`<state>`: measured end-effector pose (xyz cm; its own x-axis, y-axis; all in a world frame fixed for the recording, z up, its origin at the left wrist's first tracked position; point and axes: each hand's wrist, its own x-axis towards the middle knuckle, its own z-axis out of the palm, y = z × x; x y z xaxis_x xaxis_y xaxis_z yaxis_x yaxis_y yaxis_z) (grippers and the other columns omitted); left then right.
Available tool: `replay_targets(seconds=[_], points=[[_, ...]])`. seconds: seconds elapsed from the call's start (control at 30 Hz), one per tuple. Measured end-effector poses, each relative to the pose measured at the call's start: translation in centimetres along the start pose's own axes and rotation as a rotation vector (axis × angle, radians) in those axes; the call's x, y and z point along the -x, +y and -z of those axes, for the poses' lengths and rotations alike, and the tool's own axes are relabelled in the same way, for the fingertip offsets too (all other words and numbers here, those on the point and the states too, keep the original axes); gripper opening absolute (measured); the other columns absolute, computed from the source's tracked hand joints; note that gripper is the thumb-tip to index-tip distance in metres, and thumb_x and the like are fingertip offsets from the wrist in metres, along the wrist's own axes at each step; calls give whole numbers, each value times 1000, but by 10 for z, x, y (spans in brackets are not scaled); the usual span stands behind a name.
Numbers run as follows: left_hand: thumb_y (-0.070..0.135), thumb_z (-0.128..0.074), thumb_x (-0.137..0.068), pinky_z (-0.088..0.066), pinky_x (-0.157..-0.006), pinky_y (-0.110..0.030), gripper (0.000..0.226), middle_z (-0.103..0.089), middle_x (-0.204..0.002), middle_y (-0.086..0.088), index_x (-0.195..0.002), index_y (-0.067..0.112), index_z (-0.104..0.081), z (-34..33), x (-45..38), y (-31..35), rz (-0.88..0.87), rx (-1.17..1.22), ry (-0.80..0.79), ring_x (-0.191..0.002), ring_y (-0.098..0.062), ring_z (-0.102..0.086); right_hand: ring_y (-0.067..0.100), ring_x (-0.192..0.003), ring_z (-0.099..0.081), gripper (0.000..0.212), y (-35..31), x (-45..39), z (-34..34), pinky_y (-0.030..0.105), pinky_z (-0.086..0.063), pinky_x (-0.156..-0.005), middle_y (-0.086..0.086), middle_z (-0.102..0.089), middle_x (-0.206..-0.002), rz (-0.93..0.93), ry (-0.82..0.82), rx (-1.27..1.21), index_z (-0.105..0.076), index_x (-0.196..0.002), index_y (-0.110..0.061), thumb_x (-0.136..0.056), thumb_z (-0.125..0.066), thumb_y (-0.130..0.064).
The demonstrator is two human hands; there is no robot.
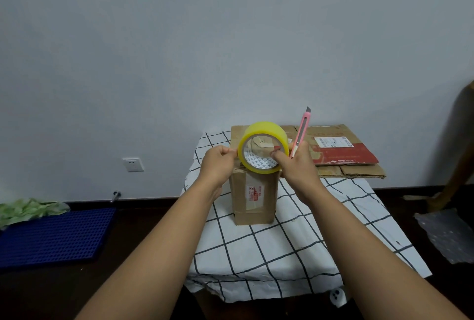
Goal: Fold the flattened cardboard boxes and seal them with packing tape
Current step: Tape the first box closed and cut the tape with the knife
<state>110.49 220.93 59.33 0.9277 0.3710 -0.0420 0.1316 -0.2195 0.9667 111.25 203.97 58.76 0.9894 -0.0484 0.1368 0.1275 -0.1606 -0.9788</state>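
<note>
Your right hand (298, 163) has a double grip: fingers hooked through the core of the yellow packing tape roll (263, 150) and a pink utility knife (301, 133) pinched alongside, its blade end pointing up and away from you. Your left hand (218, 163) is clenched at the roll's left edge, thumb and forefinger pressed together there; whether they grasp a tape end, you cannot tell from this view. You hold the roll on edge just above the top of the folded cardboard box (254, 199), which stands upright on the counter's white checked cloth (295, 250). Behind it, at the counter's far right, flattened cardboard boxes (343, 155) lie stacked, the top one red-printed with a white label. A blue perforated mat (53, 237) lies on the floor to your left.
</note>
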Motion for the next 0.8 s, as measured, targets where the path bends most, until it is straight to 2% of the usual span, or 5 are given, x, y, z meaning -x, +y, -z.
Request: replay_targets(seconds=[0.07,0.3,0.5,0.7,0.8], points=[[24,-57,-95,-53,-78,-41,21,-70,-88,-11,-80,12,-64,-1,0,-3,-3,-7,28,-78,-20,-59,16,-82,-53,33,0,-1,-1,43,-51,-77,2,-52,-90,35,2,44,-39,-105,-17,-89,-67,-24],[17,-50,-95,-36,-56,-26,27,-52,-64,2,-69,10,-55,-1,0,-7,-88,-112,92,-59,-15,-45,14,-67,-46,31,-1,0,-5,33,-41,-61,0,-48,-77,95,44,174,-38,-104,-9,-91,-63,-23],[12,-46,-83,-42,-72,-34,10,-47,-74,-2,-80,11,-56,13,-3,2,-62,117,-1,-77,-19,-49,16,-74,-48,34,-2,-7,0,46,-48,-77,-3,-47,-81,80,84,123,-35,-117,-9,-93,-57,-16],[5,-44,-95,-55,-84,-24,15,-69,-97,-9,-91,0,-58,12,0,-4,24,275,-23,-93,-15,-67,12,-102,-60,71,11,-5,2,33,-53,-88,2,-54,-112,88,-18,-25,-23,-138,-27,-87,-70,-12],[4,-41,-99,-54,-83,-21,15,-70,-98,-7,-96,0,-55,9,4,-9,47,367,13,-91,-9,-68,21,-105,-61,51,15,-5,2,46,-54,-92,9,-57,-115,25,-36,-10,-32,-119,-26,-87,-70,-13]])
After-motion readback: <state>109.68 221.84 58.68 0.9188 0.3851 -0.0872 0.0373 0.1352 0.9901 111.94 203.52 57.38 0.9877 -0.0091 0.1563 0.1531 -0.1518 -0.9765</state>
